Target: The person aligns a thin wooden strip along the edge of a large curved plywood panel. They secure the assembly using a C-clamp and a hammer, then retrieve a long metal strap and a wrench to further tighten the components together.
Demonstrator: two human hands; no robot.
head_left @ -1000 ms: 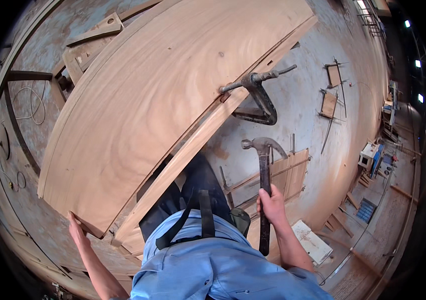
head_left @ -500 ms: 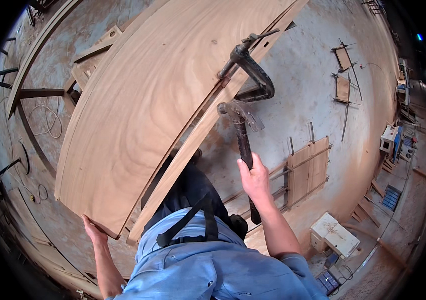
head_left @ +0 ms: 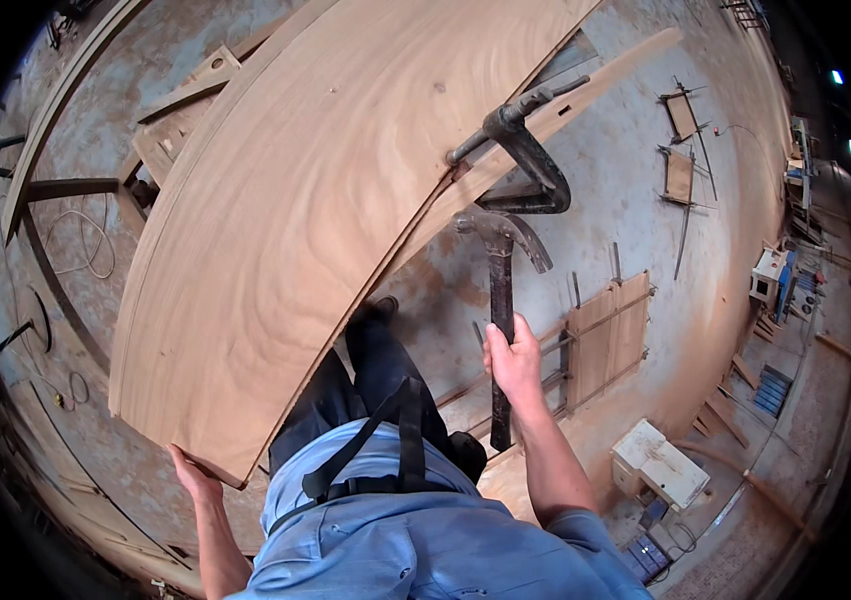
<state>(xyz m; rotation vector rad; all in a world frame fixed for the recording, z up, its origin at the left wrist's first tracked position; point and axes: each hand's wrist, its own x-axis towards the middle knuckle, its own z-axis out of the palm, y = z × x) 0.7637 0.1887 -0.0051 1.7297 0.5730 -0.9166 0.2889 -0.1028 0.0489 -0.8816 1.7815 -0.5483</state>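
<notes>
A claw hammer (head_left: pixel 502 290) is upright in my right hand (head_left: pixel 516 362), with my fingers closed round its dark handle and its head just below the clamp. My left hand (head_left: pixel 196 474) grips the near end of a large, pale wooden panel (head_left: pixel 276 230); some of its fingers are hidden by the board. On the panel's right edge sits a dark metal G-clamp (head_left: pixel 536 165), its screw against the top face. A long wooden rail (head_left: pixel 586 92) with a small slot angles out from under that edge, its near part hidden beneath the panel.
A curved wooden frame (head_left: pixel 76 90) stands to the left, with a cable (head_left: pixel 96 245) on the floor near it. At the right lie a clamped board panel (head_left: pixel 611 335) and two small clamped frames. A white box-like machine (head_left: pixel 661 465) is at the lower right.
The rail's far end has swung out to the right, and its near end has gone under the panel. The clamp tilted with it. My right hand and the hammer shifted slightly right.
</notes>
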